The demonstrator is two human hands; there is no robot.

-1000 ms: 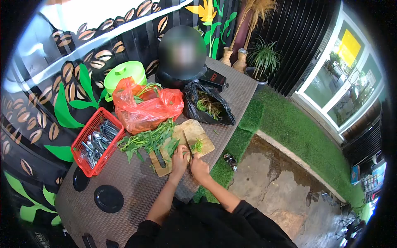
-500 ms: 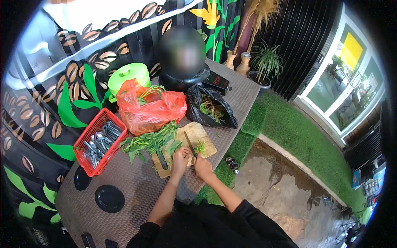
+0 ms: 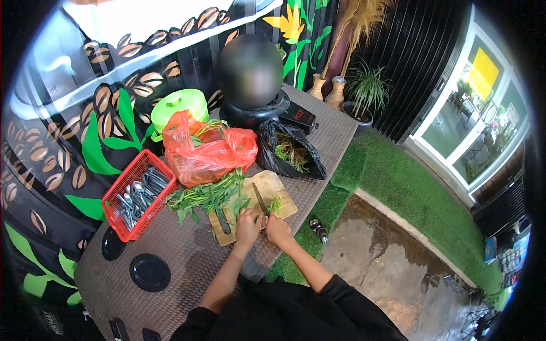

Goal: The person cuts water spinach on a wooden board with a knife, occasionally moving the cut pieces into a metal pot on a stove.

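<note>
Knife (image 3: pixel 260 196), near end hidden, gripped in right hand (image 3: pixel 277 229)

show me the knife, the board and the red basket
knife (image 3: pixel 260 198): head view, middle of the blade
board (image 3: pixel 276 184): head view, bare wood near the far end
red basket (image 3: pixel 152 212): head view, outer side wall

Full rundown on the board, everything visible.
The board looks wooden, pale brown and roughly rectangular, with a slot near its left end. It lies flat on the table, slanting across the view. Leafy greens overlap its left part; chopped bits sit toward the right. The knife, left hand and right hand partly hide it; hand contact is unclear.
</note>
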